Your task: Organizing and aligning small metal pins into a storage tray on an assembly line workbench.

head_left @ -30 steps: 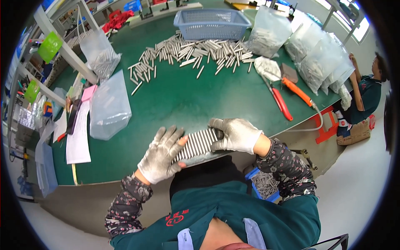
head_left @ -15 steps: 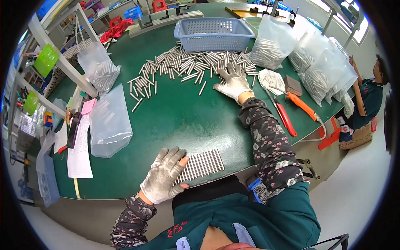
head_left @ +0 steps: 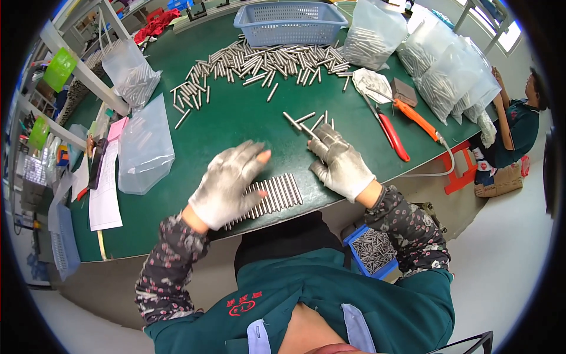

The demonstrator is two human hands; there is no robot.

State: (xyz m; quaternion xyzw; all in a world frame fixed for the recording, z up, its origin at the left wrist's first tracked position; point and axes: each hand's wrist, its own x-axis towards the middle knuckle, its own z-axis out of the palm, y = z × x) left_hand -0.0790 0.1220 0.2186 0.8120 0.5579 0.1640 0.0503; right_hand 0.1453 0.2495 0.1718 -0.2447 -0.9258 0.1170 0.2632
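Short metal pins [head_left: 283, 194] lie side by side in a neat row near the table's front edge. Over the row's left end is my left hand [head_left: 229, 183], in a white work glove with bare thumb and finger tips, its fingers stretched out and slightly blurred. To the right, my gloved right hand [head_left: 344, 167] is low over the table, fingers bent with the thumb apart. Its fingertips touch a few loose pins [head_left: 302, 125] that lie at mixed angles; whether more are under the palm is hidden. Farther back spreads a large loose heap of pins [head_left: 253, 62].
Behind the heap stands a blue perforated basket [head_left: 292, 25]. Pin-filled plastic bags [head_left: 368, 38] stand at the right, near red-handled pliers [head_left: 392, 135] and an orange-handled corded tool [head_left: 417, 118]. A clear bag [head_left: 146, 150] lies left. Below the table edge is a blue pin bin [head_left: 372, 251]. A person [head_left: 522, 133] sits at far right.
My right hand has come back from the heap toward me, with a few loose pins now at its fingertips. My left hand has shifted slightly over the row. The whole view has tilted.
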